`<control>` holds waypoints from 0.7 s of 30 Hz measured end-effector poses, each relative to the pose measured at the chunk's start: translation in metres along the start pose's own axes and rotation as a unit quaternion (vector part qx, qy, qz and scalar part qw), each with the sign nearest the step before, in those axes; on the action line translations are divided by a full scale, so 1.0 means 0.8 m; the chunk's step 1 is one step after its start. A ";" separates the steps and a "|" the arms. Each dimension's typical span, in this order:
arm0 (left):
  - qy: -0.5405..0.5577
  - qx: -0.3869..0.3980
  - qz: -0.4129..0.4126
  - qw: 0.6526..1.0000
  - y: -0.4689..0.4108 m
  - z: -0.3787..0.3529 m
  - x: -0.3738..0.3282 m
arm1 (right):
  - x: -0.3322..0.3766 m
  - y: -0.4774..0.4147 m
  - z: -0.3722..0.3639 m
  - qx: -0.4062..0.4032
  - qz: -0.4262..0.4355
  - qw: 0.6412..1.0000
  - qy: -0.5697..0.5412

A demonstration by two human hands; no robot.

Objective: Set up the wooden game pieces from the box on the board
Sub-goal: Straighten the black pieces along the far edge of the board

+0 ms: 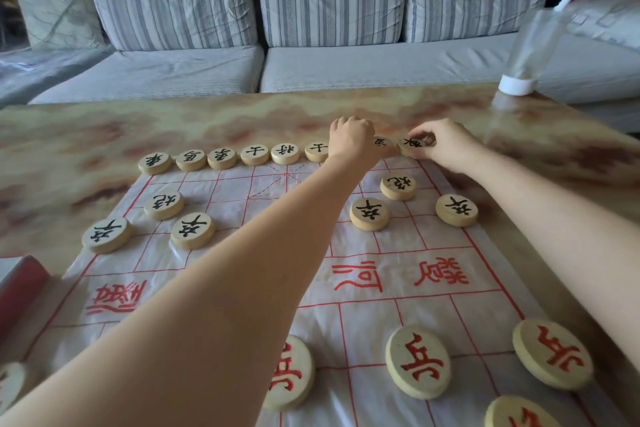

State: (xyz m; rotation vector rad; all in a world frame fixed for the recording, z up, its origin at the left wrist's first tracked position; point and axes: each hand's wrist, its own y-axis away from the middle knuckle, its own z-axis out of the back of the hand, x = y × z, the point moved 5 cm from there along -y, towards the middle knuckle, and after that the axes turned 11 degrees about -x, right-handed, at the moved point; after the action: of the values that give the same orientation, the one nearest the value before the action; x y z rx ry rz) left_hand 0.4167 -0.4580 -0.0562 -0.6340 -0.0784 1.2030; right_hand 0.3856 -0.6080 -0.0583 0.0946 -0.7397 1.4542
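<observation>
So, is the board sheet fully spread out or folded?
Spread out: the board sheet lies open on the table, wrinkled, its red grid and river lettering showing. Its near edge is out of frame.

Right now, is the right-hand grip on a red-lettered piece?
No: the right-hand grip pinches the far-corner piece, which carries a black character; the red-lettered pieces lie in the near rows.

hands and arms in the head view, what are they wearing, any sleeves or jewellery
Both forearms are bare as far as the frame shows, with no sleeves in view. The left hand and right hand wear no gloves; no watch, bracelet or ring shows on them.
</observation>
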 end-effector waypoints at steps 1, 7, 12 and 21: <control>-0.010 -0.002 0.001 1.000 -0.001 -0.002 0.000 | 0.000 0.000 0.000 -0.004 -0.005 1.000 0.001; -0.026 0.043 0.005 0.999 -0.001 -0.005 0.001 | -0.002 -0.001 -0.001 -0.016 -0.019 1.000 0.004; -0.001 0.094 -0.022 0.995 0.003 -0.004 -0.009 | -0.002 0.002 -0.002 -0.019 -0.019 1.000 -0.003; 0.035 0.045 -0.013 0.998 0.005 -0.001 -0.009 | -0.004 -0.002 -0.004 -0.014 -0.022 1.000 0.002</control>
State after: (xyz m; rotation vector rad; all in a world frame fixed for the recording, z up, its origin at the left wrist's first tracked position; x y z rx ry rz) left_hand 0.4108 -0.4643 -0.0570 -0.5946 0.0272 1.1523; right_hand 0.3887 -0.6095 -0.0614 0.0861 -0.7494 1.4013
